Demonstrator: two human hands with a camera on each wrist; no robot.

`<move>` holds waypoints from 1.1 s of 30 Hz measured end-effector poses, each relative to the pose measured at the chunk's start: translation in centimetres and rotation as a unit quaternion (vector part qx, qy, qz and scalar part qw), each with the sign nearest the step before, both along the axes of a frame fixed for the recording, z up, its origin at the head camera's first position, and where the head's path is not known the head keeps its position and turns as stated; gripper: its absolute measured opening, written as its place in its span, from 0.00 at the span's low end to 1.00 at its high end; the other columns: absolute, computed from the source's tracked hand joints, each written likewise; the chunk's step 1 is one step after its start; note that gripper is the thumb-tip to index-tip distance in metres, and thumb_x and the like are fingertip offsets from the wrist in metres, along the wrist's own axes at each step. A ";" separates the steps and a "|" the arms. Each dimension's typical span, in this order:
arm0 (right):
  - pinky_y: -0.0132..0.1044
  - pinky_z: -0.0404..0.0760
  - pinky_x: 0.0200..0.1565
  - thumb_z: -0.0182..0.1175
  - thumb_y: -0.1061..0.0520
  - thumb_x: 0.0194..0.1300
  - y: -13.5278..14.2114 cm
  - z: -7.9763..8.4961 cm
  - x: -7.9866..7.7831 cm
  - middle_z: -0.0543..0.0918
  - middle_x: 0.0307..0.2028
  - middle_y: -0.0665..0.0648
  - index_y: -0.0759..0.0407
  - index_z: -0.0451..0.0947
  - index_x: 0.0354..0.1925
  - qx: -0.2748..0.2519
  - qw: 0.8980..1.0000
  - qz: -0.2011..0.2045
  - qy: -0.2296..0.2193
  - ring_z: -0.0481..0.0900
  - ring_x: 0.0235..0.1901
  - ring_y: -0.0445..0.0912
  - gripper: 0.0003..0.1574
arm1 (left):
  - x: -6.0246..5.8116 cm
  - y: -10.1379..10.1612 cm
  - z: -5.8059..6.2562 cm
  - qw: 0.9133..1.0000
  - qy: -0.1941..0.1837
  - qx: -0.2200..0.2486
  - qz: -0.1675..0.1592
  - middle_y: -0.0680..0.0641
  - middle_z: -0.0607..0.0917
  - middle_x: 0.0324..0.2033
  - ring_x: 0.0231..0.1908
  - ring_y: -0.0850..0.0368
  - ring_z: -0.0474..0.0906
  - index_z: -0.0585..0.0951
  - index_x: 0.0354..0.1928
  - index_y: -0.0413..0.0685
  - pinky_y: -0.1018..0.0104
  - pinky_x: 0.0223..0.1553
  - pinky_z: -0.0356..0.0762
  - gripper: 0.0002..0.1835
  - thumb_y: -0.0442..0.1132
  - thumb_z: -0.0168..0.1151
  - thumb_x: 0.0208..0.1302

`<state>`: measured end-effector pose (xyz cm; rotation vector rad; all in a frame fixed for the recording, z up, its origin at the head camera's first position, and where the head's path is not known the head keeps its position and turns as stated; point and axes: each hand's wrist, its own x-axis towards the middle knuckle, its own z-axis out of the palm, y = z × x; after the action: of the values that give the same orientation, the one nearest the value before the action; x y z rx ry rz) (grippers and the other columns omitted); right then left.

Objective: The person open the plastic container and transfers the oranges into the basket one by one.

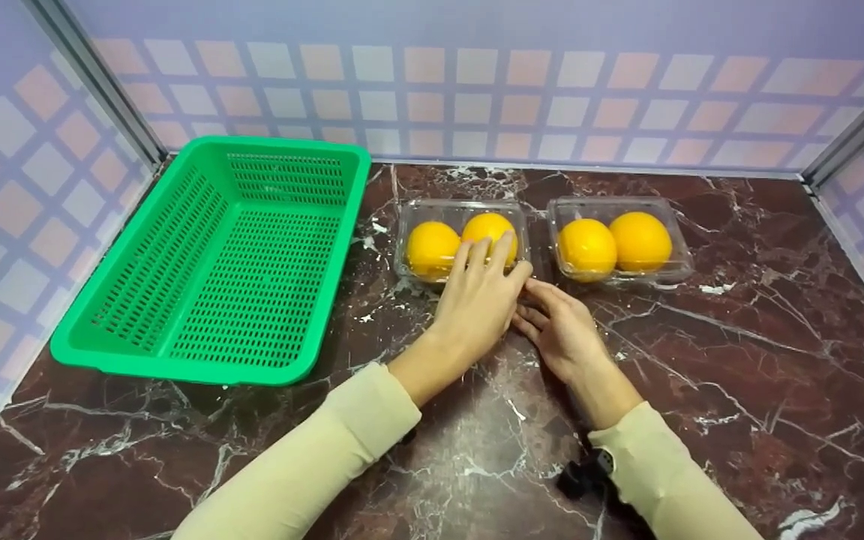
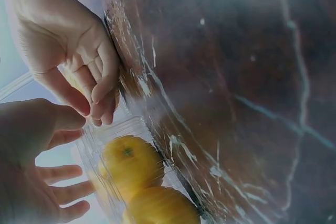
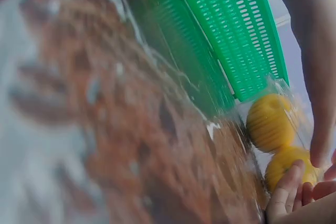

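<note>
A clear plastic box (image 1: pixel 451 204) holds two oranges (image 1: pixel 432 249) near the middle of the counter. My left hand (image 1: pixel 477 307) lies over it, fingers spread and fairly straight across the lid, its thumb close to the near right corner. At that same corner my right hand (image 1: pixel 567 337) pinches the box edge between thumb and bent fingers. In the left wrist view, the right hand's fingers (image 2: pixel 102 77) curl in at the box end. The right wrist view has the fruit (image 3: pixel 270 123) behind the clear plastic. Just to the right, a second clear box (image 1: pixel 616 206) holds two more oranges (image 1: pixel 588 247).
A green perforated basket (image 1: pixel 342 277) stands at the left, with no fruit in it. The dark red marbled counter (image 1: pixel 777 390) ends at tiled panels (image 1: pixel 477 105) along the back and sides. A small black device (image 1: pixel 586 476) is at the right sleeve.
</note>
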<state>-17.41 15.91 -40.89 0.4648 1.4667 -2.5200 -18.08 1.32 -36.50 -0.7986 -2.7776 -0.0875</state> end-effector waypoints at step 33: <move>0.32 0.82 0.38 0.53 0.61 0.82 -1.2 -0.9 0.0 0.86 0.35 0.52 0.54 0.84 0.41 -0.029 0.998 -0.050 0.021 0.81 0.31 0.42 0.14 | -0.7 0.7 0.2 1.000 -0.003 0.002 0.017 0.46 0.79 0.71 0.72 0.38 0.72 0.85 0.61 0.59 0.37 0.76 0.64 0.18 0.36 0.64 0.72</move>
<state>-17.44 14.75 -41.79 0.4894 1.4136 -2.6577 -18.80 2.04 -36.27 -0.7507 -2.7955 -0.0883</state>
